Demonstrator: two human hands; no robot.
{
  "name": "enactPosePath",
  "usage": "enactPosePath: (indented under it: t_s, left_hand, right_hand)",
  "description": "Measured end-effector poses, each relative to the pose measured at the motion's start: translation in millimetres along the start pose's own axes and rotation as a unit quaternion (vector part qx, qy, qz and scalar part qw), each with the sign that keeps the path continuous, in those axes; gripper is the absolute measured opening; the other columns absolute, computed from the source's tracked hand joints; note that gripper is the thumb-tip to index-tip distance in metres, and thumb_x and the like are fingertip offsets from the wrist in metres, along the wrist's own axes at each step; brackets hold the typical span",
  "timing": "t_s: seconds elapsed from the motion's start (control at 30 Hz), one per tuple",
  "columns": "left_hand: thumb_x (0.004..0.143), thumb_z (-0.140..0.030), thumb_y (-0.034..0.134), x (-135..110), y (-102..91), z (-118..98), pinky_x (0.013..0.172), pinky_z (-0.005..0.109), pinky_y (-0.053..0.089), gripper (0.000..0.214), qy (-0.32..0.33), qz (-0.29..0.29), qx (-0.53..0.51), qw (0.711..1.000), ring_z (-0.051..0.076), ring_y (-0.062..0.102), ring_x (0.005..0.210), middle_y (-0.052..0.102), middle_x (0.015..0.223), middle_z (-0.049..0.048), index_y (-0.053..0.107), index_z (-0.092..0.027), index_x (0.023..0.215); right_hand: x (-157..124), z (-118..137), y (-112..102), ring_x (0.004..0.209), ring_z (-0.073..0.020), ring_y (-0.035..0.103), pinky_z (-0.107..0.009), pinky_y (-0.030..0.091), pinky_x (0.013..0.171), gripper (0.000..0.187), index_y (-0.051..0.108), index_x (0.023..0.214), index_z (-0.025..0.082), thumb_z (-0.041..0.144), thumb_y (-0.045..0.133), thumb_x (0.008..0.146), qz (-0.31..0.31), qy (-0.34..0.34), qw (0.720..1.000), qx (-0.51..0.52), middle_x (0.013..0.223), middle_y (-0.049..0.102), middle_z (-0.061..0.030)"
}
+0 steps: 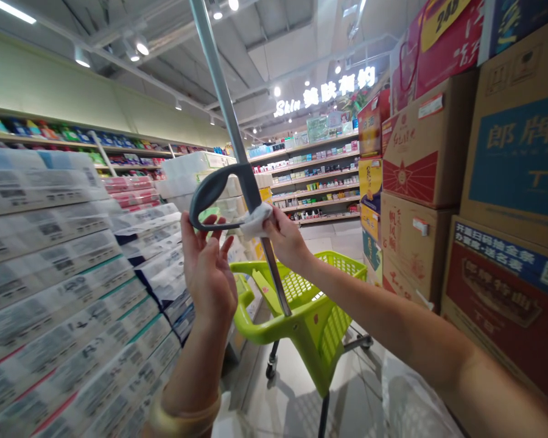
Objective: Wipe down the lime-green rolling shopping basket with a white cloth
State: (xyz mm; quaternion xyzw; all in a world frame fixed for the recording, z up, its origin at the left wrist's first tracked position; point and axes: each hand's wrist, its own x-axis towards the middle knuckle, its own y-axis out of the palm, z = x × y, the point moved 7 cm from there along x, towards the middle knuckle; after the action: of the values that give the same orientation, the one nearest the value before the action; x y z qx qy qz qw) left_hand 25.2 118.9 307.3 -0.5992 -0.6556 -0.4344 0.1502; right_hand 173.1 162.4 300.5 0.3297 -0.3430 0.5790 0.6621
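Two hands flank a steep metal pole (232, 121), leaning up-left, with a grey loop handle (207, 191); the right hand (290, 238), nearer, grips a white cloth (256, 221) against it. Beneath the loop, the left hand (210, 271) has fingers loosely spread, contact hard to judge; the pole's top is cut off.

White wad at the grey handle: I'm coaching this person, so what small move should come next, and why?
Probably slide the white wad along the lower bar of the grey handle: the right hand holds it where that bar meets the pole, and the left hand is at the bar's other end.
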Motion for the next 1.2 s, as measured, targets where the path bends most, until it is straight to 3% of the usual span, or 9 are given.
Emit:
enactPosePath:
  t_s: [0.1, 0.2, 0.47, 0.6, 0.7, 0.83, 1.0, 1.07, 1.2]
  left_hand:
    - [0.074, -0.024, 0.060, -5.4, -1.2, 13.6, 0.094, 0.031, 0.045, 0.077, -0.005, 0.002, -0.014, 1.000, 0.019, 0.056, 0.118, 0.054, 0.131, 0.0014, 0.028, -0.043, 0.141]
    - [0.074, -0.027, 0.063, -17.3, -7.0, 43.6, 0.093, 0.029, 0.045, 0.079, -0.069, -0.011, -0.017, 0.997, 0.017, 0.059, 0.114, 0.055, 0.125, 0.0023, 0.024, -0.040, 0.142]
    - [0.071, -0.042, 0.071, -62.6, -11.7, 110.2, 0.073, 0.025, 0.050, 0.068, -0.249, 0.106, 0.072, 0.960, 0.015, 0.064, 0.088, 0.065, 0.106, 0.0038, 0.043, -0.026, 0.131]
    - [0.071, -0.046, 0.070, -73.3, -20.4, 126.6, 0.083, 0.027, 0.048, 0.056, -0.258, 0.162, 0.189, 0.933, 0.018, 0.063, 0.094, 0.068, 0.097, 0.0054, 0.058, -0.017, 0.117]
    - [0.069, -0.049, 0.070, -85.0, -24.6, 141.3, 0.084, 0.031, 0.049, 0.057, -0.325, 0.221, 0.231, 0.890, 0.022, 0.064, 0.097, 0.070, 0.099, 0.0070, 0.062, -0.016, 0.115]
    - [0.069, -0.050, 0.069, -97.5, -21.1, 147.7, 0.087, 0.036, 0.050, 0.058, -0.380, 0.299, 0.234, 0.843, 0.026, 0.064, 0.100, 0.071, 0.107, 0.0096, 0.065, -0.016, 0.115]
    - [0.072, -0.050, 0.065, -93.8, -19.9, 141.3, 0.099, 0.037, 0.045, 0.051, -0.342, 0.304, 0.269, 0.848, 0.027, 0.060, 0.113, 0.070, 0.116, 0.0077, 0.068, -0.018, 0.112]
    - [0.072, -0.049, 0.066, -93.7, -20.7, 140.6, 0.101, 0.037, 0.044, 0.051, -0.336, 0.302, 0.266, 0.851, 0.027, 0.058, 0.116, 0.068, 0.119, 0.0079, 0.068, -0.018, 0.114]
    - [0.073, -0.043, 0.066, -96.2, -24.1, 142.0, 0.101, 0.036, 0.044, 0.050, -0.339, 0.301, 0.251, 0.855, 0.026, 0.057, 0.118, 0.065, 0.124, 0.0089, 0.066, -0.018, 0.116]
  right_hand:
    - [-34.0, -18.1, 0.8, 0.090, -0.0169, 0.059, -0.031, 0.049, 0.083, 0.019, 0.052, 0.106, 0.021, 0.031, 0.046, 0.092, 0.022, 0.038, 0.999, 0.023, 0.095, 0.062, -0.0031]
    - [-65.6, -36.9, 2.8, 0.088, -0.0176, 0.059, -0.031, 0.048, 0.082, 0.021, 0.051, 0.109, 0.021, 0.031, 0.047, 0.091, 0.043, 0.077, 0.996, 0.032, 0.096, 0.062, -0.0036]
    - [-132.0, -73.6, 3.7, 0.086, -0.0166, 0.059, -0.030, 0.049, 0.080, 0.024, 0.051, 0.110, 0.021, 0.016, 0.046, 0.088, 0.144, 0.134, 0.980, 0.016, 0.095, 0.062, -0.0025]
    - [-159.8, -92.5, -3.4, 0.090, -0.0169, 0.059, -0.031, 0.049, 0.083, 0.030, 0.055, 0.106, 0.022, 0.007, 0.042, 0.083, 0.193, 0.139, 0.970, -0.052, 0.096, 0.062, -0.0020]
    - [-170.7, -99.8, -12.0, 0.094, -0.0179, 0.058, -0.032, 0.048, 0.086, 0.032, 0.056, 0.103, 0.020, 0.004, 0.042, 0.080, 0.223, 0.121, 0.963, -0.095, 0.098, 0.061, -0.0035]
    - [-167.1, -97.6, -36.9, 0.093, -0.0200, 0.056, -0.034, 0.049, 0.085, 0.019, 0.057, 0.095, 0.018, 0.010, 0.046, 0.083, 0.185, 0.090, 0.964, -0.167, 0.097, 0.058, -0.0070]
    - [-160.1, -86.7, -67.1, 0.100, -0.0210, 0.057, -0.037, 0.047, 0.091, 0.031, 0.056, 0.110, 0.019, 0.010, 0.048, 0.083, 0.088, 0.071, 0.970, -0.214, 0.107, 0.060, -0.0090]
    - [-162.9, -84.2, -63.0, 0.103, -0.0209, 0.057, -0.038, 0.047, 0.092, 0.038, 0.053, 0.119, 0.020, 0.008, 0.045, 0.083, 0.089, 0.080, 0.966, -0.227, 0.112, 0.060, -0.0095]
    - [-180.1, -78.3, -16.7, 0.103, -0.0205, 0.057, -0.035, 0.047, 0.092, 0.033, 0.054, 0.117, 0.019, 0.012, 0.047, 0.085, 0.225, 0.083, 0.948, -0.211, 0.112, 0.060, -0.0087]
